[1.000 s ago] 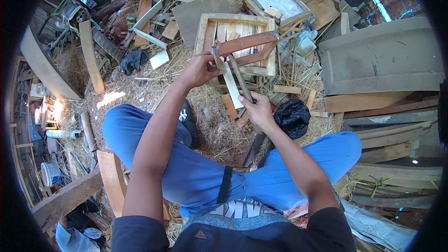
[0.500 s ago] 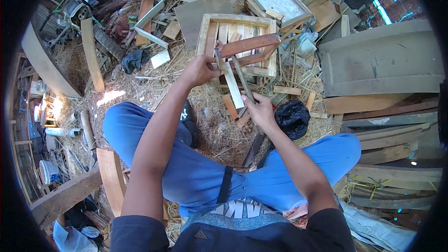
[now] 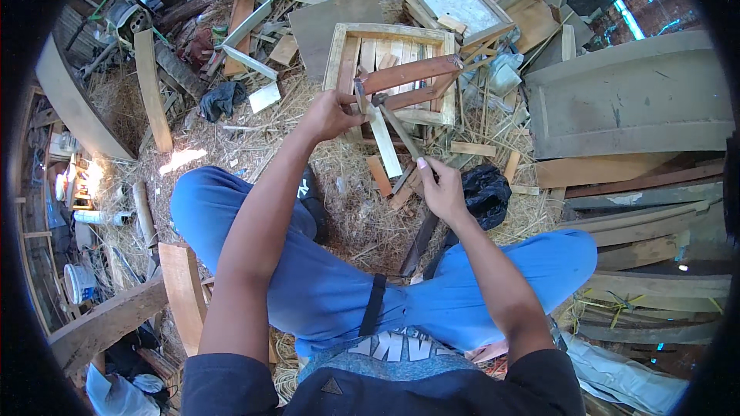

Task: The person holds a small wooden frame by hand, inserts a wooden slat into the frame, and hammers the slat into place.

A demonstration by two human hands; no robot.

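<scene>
Straw floor (image 3: 231, 146), hands gripping hammer (image 3: 397, 127), frame (image 3: 408, 73)

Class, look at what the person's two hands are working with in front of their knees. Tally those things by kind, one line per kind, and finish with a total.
Reddish-brown wooden bars, joined at one end: 2
Pale wooden strip, by the left hand: 1
Hammer, handle in the right hand: 1
Total: 4

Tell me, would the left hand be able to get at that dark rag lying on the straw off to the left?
Probably yes. The left hand is closed on the reddish wooden frame, so it would have to let go first. Between it and the dark rag lies only straw, nothing standing in the way.
</scene>
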